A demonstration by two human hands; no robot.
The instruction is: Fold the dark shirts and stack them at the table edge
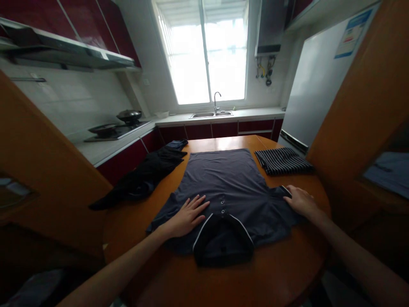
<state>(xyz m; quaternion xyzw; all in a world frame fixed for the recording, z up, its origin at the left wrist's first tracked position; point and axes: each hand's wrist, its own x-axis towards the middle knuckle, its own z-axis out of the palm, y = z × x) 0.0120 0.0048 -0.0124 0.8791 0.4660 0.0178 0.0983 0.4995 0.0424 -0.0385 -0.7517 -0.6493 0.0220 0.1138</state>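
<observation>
While the grey shirt (pixel 223 175) lies spread flat, front up, on the round wooden counter (pixel 159 277), its black collar (pixel 223 259) sits at the near end, and everything here reads off that collar. The body runs straight away from it, long axis pointing off from the person, hem (pixel 220 152) at the far end, two buttons (pixel 223 211) just beyond the collar's opening.

And here's the left hand (pixel 188 218), open, palm down, fingers fanned across the chest, just left of the collar and pointing beyond it towards the buttons. It's plainly the nearer of the two to that collar. Out to the collar's right, well apart from it, the right hand (pixel 300 201) is at the end of the right-hand sleeve (pixel 277 204), fingers bent over the pale-edged cuff; whether they pinch the cloth or merely rest on it, I can't tell from this angle.

That's the relation to watch: the sleeve reaches outward from the body, crosswise to the shirt's long axis, with its tip right under the right hand and the shoulder lying between hand and collar. Beyond the collar and off to its right sits a folded striped cloth (pixel 283 161); beyond it to the left, a heap of dark clothing (pixel 153 168), both well apart from it.
</observation>
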